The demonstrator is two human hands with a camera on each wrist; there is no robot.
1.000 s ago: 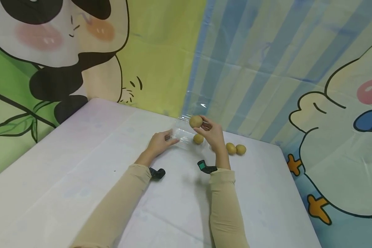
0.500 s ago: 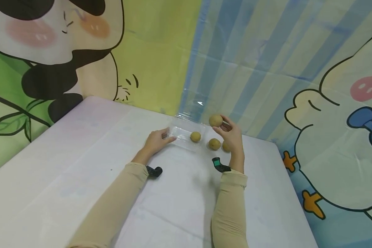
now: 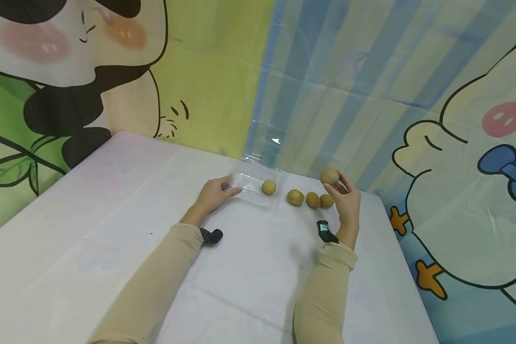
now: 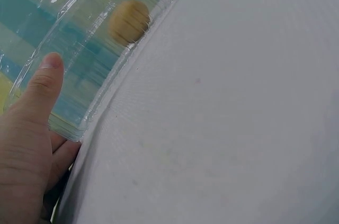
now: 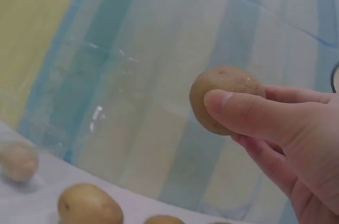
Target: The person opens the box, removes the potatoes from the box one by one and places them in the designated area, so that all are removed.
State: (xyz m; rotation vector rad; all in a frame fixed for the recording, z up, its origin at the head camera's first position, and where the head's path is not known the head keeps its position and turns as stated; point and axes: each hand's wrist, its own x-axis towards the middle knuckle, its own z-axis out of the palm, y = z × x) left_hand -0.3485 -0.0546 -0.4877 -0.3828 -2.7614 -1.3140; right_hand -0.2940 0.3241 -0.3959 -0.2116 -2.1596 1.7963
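My right hand [image 3: 346, 200] pinches a round tan potato [image 5: 220, 99] between thumb and fingers, above the right end of a row of potatoes on the table. A clear plastic box [image 3: 249, 184] with its lid [image 3: 268, 143] standing up at the back sits on the table. One potato [image 3: 269, 187] lies inside, toward the right end of the box. At the box's left end, my left hand [image 3: 213, 195] grips the wall; in the left wrist view the thumb lies over it and the other fingers are partly hidden behind.
Right of the box, three potatoes rest on the white-covered table [image 3: 241, 267]: a larger one [image 3: 295, 198] and two [image 3: 313, 200] close together. A printed cloth backdrop [image 3: 215, 71] rises behind the table's far edge.
My right hand has carried its potato rightward, from over the box to beyond the row on the table. My left hand keeps its place at the box.
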